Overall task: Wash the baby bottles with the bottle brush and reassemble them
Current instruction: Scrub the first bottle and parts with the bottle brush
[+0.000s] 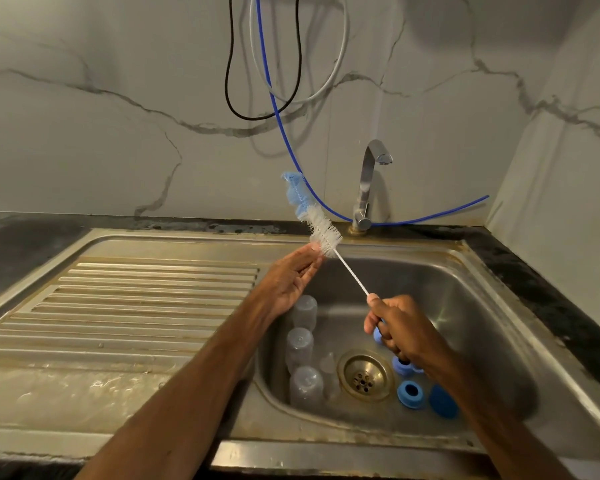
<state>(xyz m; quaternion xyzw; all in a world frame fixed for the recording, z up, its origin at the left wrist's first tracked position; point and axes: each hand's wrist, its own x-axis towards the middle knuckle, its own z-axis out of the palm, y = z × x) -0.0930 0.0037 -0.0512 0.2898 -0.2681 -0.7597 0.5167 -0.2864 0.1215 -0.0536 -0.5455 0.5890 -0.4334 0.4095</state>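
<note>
My right hand (397, 325) grips the blue handle of a bottle brush (321, 228), which slants up to the left over the sink. Its head has white bristles and a blue sponge tip. My left hand (291, 277) is open, its straight fingertips touching the lower white bristles. Three clear baby bottles (300, 344) stand upside down along the left wall of the basin. A clear teat (328, 365) stands next to the drain. Blue screw rings (410, 393) lie on the basin floor to the right of the drain, partly hidden by my right arm.
The steel sink (465, 306) has a brass drain (365, 375) and a ribbed draining board (136, 306) to its left. A chrome tap (368, 188) stands behind the basin, no water running. A blue hose (430, 218) and cables hang on the marble wall.
</note>
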